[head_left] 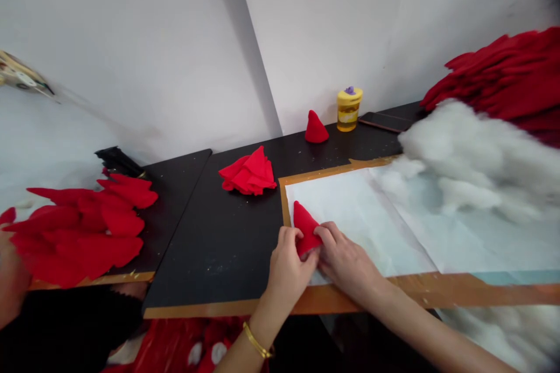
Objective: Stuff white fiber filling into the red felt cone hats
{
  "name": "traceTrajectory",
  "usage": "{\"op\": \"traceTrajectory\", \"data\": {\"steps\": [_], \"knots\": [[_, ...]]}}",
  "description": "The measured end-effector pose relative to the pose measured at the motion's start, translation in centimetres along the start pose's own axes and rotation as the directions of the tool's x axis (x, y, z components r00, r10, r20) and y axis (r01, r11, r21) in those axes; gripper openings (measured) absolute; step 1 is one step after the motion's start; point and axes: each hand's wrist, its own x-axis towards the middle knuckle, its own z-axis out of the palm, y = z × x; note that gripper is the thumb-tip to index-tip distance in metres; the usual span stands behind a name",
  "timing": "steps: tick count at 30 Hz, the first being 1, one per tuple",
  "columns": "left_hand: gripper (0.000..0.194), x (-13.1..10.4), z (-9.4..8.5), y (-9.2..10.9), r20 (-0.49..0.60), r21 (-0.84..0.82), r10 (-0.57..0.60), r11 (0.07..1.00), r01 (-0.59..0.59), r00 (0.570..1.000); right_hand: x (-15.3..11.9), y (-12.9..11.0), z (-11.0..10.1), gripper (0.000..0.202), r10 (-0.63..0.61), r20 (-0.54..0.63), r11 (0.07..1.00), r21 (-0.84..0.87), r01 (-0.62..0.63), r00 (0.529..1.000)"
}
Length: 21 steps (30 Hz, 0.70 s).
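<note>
A small red felt cone (pixel 305 225) is held between both my hands over the white paper, its tip pointing up and away from me. My left hand (pixel 289 259) grips its left side and lower edge, with a gold bangle on the wrist. On the right side, my right hand (pixel 343 253) pinches the cone's edge. The cone's bottom opening is mostly covered by my fingers. Beyond my hands lies a pile of red felt pieces (pixel 248 173), and a second red cone (pixel 315 128) stands upright near the wall.
White stuffing (pixel 476 151) heaps on the right over the white paper (pixel 350 204). Behind it rises a stack of red fabric (pixel 507 78). A yellow-lidded jar (pixel 349 109) and a phone (pixel 385 122) sit by the wall. At left, another person's hand (pixel 11 274) is beside red pieces (pixel 83 227).
</note>
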Motion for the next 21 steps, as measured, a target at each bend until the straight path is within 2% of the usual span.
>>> {"op": "traceTrajectory", "data": {"steps": [3, 7, 10, 14, 18, 21], "knots": [[0.028, 0.9, 0.5, -0.3, 0.048, 0.000, 0.023, 1.000, -0.023, 0.999, 1.4, 0.0, 0.4, 0.023, 0.049, -0.005, 0.999, -0.002, -0.049, 0.999], [0.034, 0.9, -0.5, -0.9, 0.116, -0.025, 0.058, 0.998, -0.056, 0.992, 2.2, 0.6, 0.3, 0.027, 0.102, -0.009, 0.995, 0.005, -0.102, 0.995], [0.033, 0.4, -1.2, -0.7, 0.122, -0.028, 0.060, 0.998, -0.057, 0.991, 2.0, 0.5, 0.7, 0.026, 0.125, 0.010, 0.992, -0.014, -0.125, 0.992], [0.021, 0.3, -0.6, -0.2, 0.044, 0.006, 0.014, 1.000, -0.015, 0.999, 1.8, 0.2, 0.8, 0.022, 0.113, 0.043, 0.994, -0.008, -0.113, 0.993], [0.027, 0.9, 0.7, -0.2, -0.037, 0.025, -0.021, 0.999, 0.022, 0.999, 1.8, 0.3, 0.3, 0.018, 0.090, 0.069, 0.996, 0.022, -0.092, 0.994], [0.031, 1.0, 0.8, -0.4, -0.051, 0.004, -0.030, 1.000, 0.030, 0.998, 1.7, 0.7, -0.4, 0.022, 0.062, 0.087, 0.995, 0.067, -0.068, 0.994]]}}
